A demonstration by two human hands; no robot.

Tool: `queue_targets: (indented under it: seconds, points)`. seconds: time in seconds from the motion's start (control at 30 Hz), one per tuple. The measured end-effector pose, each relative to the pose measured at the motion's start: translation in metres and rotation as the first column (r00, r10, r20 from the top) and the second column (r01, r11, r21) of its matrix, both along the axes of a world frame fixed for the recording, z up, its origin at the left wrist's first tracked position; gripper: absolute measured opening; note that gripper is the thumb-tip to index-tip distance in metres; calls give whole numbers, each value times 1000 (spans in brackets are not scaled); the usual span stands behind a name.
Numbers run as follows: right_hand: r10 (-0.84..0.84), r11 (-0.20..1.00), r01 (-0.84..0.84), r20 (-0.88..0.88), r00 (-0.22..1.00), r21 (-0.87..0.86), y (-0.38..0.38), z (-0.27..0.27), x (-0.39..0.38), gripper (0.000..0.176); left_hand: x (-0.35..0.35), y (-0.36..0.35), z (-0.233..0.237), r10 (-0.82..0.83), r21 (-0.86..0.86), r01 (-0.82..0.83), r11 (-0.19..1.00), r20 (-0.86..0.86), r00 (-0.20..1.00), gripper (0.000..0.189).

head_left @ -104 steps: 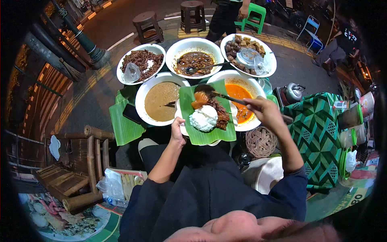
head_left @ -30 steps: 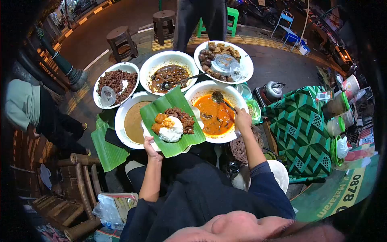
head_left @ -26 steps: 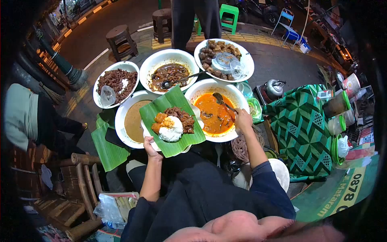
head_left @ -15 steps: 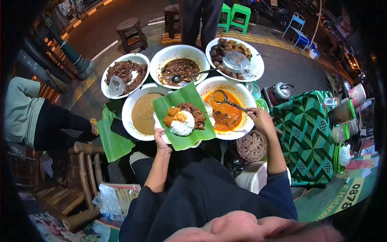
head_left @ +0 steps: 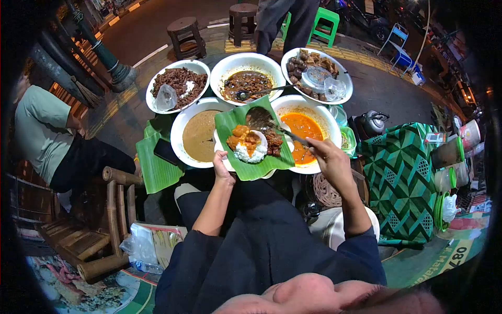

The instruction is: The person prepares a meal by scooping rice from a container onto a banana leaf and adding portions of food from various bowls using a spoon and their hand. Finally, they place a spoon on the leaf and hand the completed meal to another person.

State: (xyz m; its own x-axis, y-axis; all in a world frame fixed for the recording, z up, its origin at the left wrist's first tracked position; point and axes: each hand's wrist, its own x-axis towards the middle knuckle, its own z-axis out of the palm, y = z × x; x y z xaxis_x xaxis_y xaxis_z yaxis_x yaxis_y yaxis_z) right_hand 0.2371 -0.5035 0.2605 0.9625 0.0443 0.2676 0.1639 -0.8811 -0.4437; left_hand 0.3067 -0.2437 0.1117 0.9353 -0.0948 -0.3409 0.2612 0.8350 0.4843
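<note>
My left hand [head_left: 223, 166] grips the lower left edge of a plate lined with a banana leaf [head_left: 230, 122]. White rice [head_left: 251, 152], orange-sauced pieces and dark red-brown food lie on the leaf. My right hand [head_left: 330, 159] is closed round the handle of a ladle [head_left: 262, 118], whose dark bowl is over the upper part of the leaf. Just behind are a basin of orange stew [head_left: 302, 127] and a basin of tan sauce [head_left: 198, 137]. What supports the plate underneath is hidden.
Three more basins stand farther back: shredded brown food [head_left: 178, 88], dark stew [head_left: 247, 85] with its own ladle, and eggs with tofu [head_left: 314, 70]. A phone [head_left: 166, 152] lies on banana leaves at left. One person sits at left; another stands behind the basins. A kettle [head_left: 374, 122] is at right.
My right hand has lifted the ladle out of the orange stew and brought it left over the leaf. More orange sauce shows on the rice. The whole view has shifted slightly.
</note>
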Motion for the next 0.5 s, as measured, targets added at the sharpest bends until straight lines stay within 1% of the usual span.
queue_targets:
  seconds: [0.07,0.1,0.13,0.17,0.2,0.23,0.27,0.3,0.33,0.37,0.4,0.43,0.47,0.5]
  points:
    - [-40,989,44,-29,999,139,-16,-4,4,21,-7,8,4,4,-9,-5,1000,-11,1000,47]
    - [-73,975,82,-49,996,208,-26,-11,5,21,-12,12,6,55,37,-56,998,24,998,46]
    - [-139,964,165,-136,981,210,-37,-22,8,22,-18,18,9,107,49,-108,993,35,994,44]
    - [-210,945,255,-219,953,206,-49,-38,10,23,-20,29,4,109,73,-111,991,31,994,42]
    - [-257,948,291,-231,939,128,-61,-60,12,28,-21,42,-6,157,125,-160,979,40,987,43]
    - [-302,951,309,-206,931,-1,-69,-86,13,29,-32,48,14,194,163,-194,968,11,981,43]
    - [-383,924,369,-240,892,-103,-70,-103,14,30,-34,67,0,218,133,-215,967,-3,976,43]
    - [-414,910,383,-292,862,-159,-70,-116,16,29,-41,82,2,274,198,-270,942,7,962,44]
    - [-406,912,372,-246,880,-174,-72,-135,16,28,-46,97,7,305,189,-305,933,28,952,44]
    - [-403,907,366,-179,898,-208,-70,-146,15,24,-54,111,16,347,180,-353,918,65,936,44]
    - [-407,894,359,-155,900,-267,-67,-151,16,20,-62,129,20,396,240,-401,884,68,916,44]
    - [-409,879,350,-136,902,-323,-63,-158,15,17,-68,154,12,409,204,-417,886,79,909,46]
    - [-413,878,352,-140,900,-323,-60,-166,12,17,-76,174,13,454,270,-464,844,104,885,47]
    - [-423,836,338,-115,899,-432,-59,-174,14,16,-85,187,22,520,265,-516,815,60,852,44]
